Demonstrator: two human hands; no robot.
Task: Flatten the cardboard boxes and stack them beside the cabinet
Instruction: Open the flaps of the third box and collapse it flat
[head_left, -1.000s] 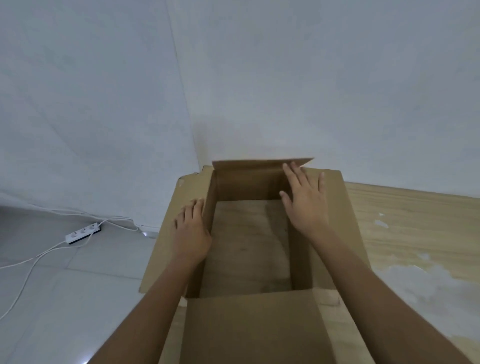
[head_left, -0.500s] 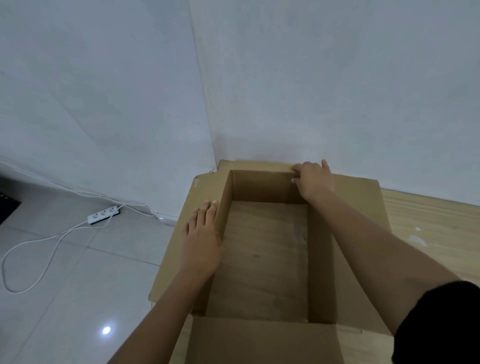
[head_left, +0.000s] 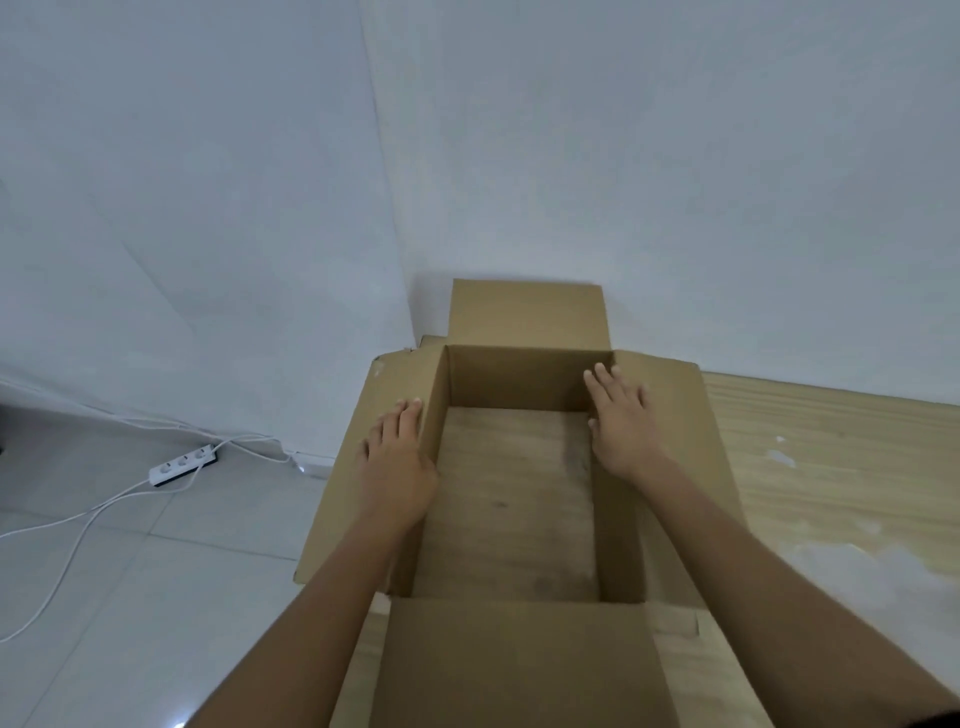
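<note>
1. Nearest you, the near flap (head_left: 519, 665) of the cardboard box (head_left: 519, 376) folds out toward your body and lies roughly level. Both your forearms reach over its two sides.
2. Your left hand (head_left: 397, 467) lies palm down on the left flap (head_left: 337, 519). Its fingers are straight and close together and grip nothing. The inner side of the hand sits right against the top edge of the box's left wall.
3. Your right hand (head_left: 621, 421) rests palm down at the top edge of the right wall and reaches onto the right flap (head_left: 685, 447). Its fingers are straight and a little apart, and they hold nothing. The thumb hangs on the inner side of the wall.
4. The box stands upright between your hands with its top open. A wood-grained surface shows at its bottom.
5. The box sits on a pale wooden surface (head_left: 831, 467), which stretches away to your right.
6. The far flap (head_left: 524, 312) stands up against the white wall (head_left: 675, 156), in the corner where two walls meet.
7. To the left and lower down, a white power strip (head_left: 182, 462) lies on the tiled floor (head_left: 104, 623). Its cable (head_left: 78, 525) trails toward you.
</note>
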